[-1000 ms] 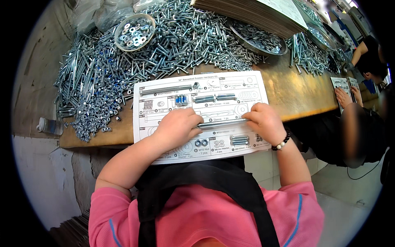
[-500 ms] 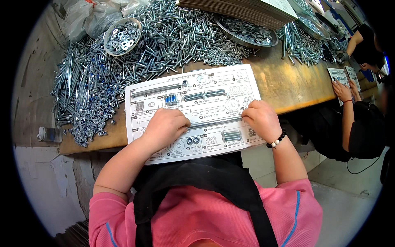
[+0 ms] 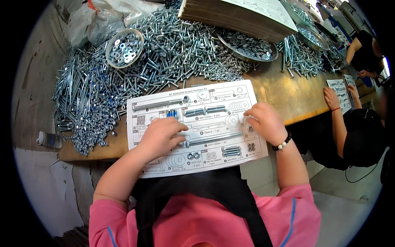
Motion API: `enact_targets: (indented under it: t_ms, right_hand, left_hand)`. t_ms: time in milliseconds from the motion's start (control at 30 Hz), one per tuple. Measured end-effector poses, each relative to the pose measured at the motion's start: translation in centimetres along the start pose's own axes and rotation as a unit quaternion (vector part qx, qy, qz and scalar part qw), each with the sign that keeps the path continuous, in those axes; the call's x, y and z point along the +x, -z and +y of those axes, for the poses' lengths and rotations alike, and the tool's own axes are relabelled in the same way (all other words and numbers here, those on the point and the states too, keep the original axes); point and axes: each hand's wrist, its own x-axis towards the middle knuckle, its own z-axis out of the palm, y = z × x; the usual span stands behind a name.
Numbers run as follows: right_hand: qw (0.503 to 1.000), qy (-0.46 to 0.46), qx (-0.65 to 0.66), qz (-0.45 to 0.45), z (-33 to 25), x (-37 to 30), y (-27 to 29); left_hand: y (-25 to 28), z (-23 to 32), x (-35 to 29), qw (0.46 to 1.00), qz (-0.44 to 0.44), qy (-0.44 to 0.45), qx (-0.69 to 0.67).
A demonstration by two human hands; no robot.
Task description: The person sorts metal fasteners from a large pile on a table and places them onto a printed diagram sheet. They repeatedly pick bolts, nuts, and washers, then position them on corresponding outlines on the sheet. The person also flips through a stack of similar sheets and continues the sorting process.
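Observation:
A printed hardware card (image 3: 193, 96) lies in front of me, with metal parts set on its drawings. On its lower middle rests a long bolt (image 3: 214, 139). My left hand (image 3: 161, 136) is over the card's left part, thumb and finger apart beside that bolt's left end. Over the right edge, my right hand (image 3: 266, 122) has bent fingers drawn together; what they hold, if anything, is too small to make out. Another long bolt (image 3: 158, 105), a pair of thick bolts (image 3: 205, 110), blue-marked nuts (image 3: 172, 113), two nuts (image 3: 193, 155) and short bolts (image 3: 231, 151) also lie there.
Loose bolts (image 3: 173, 53) and nuts (image 3: 88, 133) cover the table's back and left. A bowl of washers (image 3: 108, 49), a tray of washers (image 3: 222, 39) and a stack of cards (image 3: 234, 20) stand among them. Another person's hand (image 3: 331, 99) works at the right.
Both hands have come off the long bolt's ends, and the left fingers have parted. My right hand has moved up slightly on the card. The whole view has shifted a little.

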Motion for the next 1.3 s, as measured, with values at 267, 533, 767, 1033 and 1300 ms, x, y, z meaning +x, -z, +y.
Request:
enact_targets:
  t_ms: [267,533,767,1033,1300]
  right_hand:
    - [0.982,-0.101,-0.117,0.108,11.1,10.9,2.4]
    - [0.913,-0.242,-0.293,-0.147,19.3,18.0,2.3]
    - [0.902,-0.247,-0.269,-0.23,19.5,19.6,1.8]
    - [0.874,-0.205,-0.379,-0.223,19.6,19.8,0.5]
    - [0.871,-0.158,-0.408,-0.226,18.4,19.6,1.2]
  left_hand:
    - [2.2,-1.7,-0.9,0.992,0.065,0.095,-0.059]
    - [2.3,-3.0,-2.1,0.988,0.089,0.111,-0.059]
    - [2.4,-3.5,-2.0,0.987,0.085,0.122,-0.064]
    - [2.4,-4.0,-1.6,0.987,0.083,0.121,-0.064]
    - [2.5,-4.0,-1.9,0.986,0.095,0.125,-0.054]
